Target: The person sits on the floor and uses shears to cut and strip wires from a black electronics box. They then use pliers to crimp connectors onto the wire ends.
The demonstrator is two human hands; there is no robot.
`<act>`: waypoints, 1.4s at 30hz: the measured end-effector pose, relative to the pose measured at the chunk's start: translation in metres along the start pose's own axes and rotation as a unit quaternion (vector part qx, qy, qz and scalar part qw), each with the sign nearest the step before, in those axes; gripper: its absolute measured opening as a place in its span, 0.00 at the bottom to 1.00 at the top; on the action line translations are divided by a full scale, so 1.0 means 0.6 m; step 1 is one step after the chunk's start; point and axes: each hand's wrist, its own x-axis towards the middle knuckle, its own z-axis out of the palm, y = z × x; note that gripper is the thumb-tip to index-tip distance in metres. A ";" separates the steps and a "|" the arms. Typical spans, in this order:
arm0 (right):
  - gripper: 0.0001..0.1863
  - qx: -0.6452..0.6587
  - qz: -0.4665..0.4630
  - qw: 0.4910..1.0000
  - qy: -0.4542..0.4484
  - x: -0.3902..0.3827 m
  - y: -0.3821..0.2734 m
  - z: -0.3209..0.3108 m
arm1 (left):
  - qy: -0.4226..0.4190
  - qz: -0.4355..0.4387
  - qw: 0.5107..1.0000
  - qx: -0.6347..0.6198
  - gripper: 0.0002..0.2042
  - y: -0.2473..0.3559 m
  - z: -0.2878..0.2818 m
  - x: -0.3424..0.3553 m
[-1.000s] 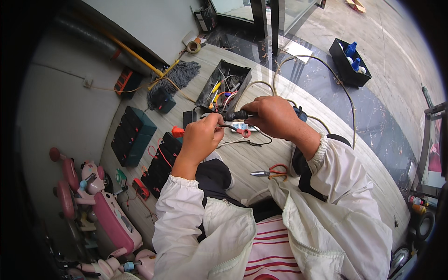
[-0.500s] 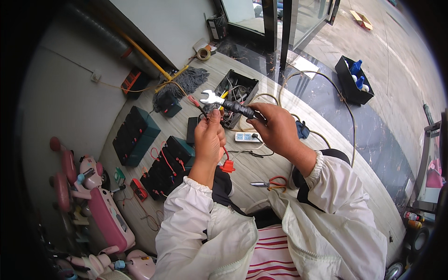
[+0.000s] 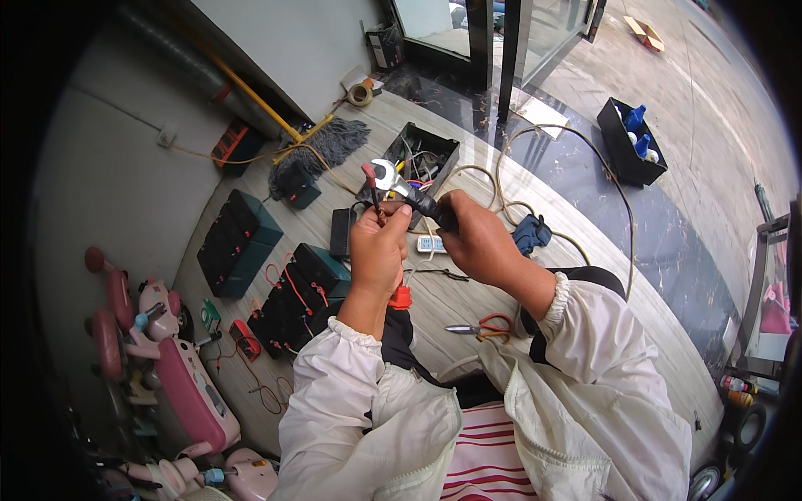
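Note:
My left hand [image 3: 376, 255] is closed around a cable with a red-sleeved end [image 3: 368, 172] sticking up above the fingers. Below that hand hangs a red plug [image 3: 401, 298]. A wrench [image 3: 388, 177] with a silver open jaw and a black-wrapped handle lies across the gap between my hands. My right hand [image 3: 480, 235] is closed on the handle's end. The jaw is right beside the cable end, close to my left thumb; whether they touch I cannot tell. A black toolbox [image 3: 447, 159] with tools and wires stands behind the wrench.
Dark green-and-black batteries [image 3: 238, 242] with red leads stand at left, near a red meter [image 3: 245, 340]. Red-handled scissors [image 3: 480, 327] lie by my knees. A power strip [image 3: 430, 244], dark blue glove [image 3: 530, 234] and looping hose [image 3: 632, 225] are at right. Pink children's vehicles [image 3: 188, 392] crowd lower left.
The wrench has tilted, its jaw shifting slightly right and its handle end dropping lower. The cable's red end has moved right, up against the jaw. My right hand has turned over the handle.

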 end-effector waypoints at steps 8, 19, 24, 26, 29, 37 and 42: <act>0.21 0.244 0.047 0.968 -0.029 0.005 -0.013 0.019 | -0.019 -0.008 1.000 0.017 0.02 0.002 -0.006 0.002; 0.15 0.522 0.112 0.836 -0.129 0.002 -0.026 -0.025 | -0.048 -0.019 0.999 -0.006 0.01 0.017 -0.019 0.007; 0.17 0.562 0.170 0.784 -0.199 0.011 -0.029 -0.055 | -0.075 -0.033 0.997 -0.012 0.02 0.023 -0.039 0.006; 0.17 0.586 0.234 0.753 -0.185 0.009 -0.039 -0.058 | -0.093 -0.037 0.995 -0.012 0.02 0.022 -0.042 0.006; 0.18 0.467 0.189 0.844 -0.185 0.007 -0.021 -0.038 | -0.112 -0.034 0.993 0.013 0.02 0.019 -0.041 0.002; 0.17 0.484 0.159 0.860 -0.039 0.007 -0.045 -0.028 | -0.104 -0.028 0.994 0.000 0.02 0.019 -0.040 -0.001; 0.13 0.507 0.116 0.852 -0.056 0.007 -0.040 -0.043 | -0.090 -0.019 0.996 -0.002 0.02 0.022 -0.046 0.005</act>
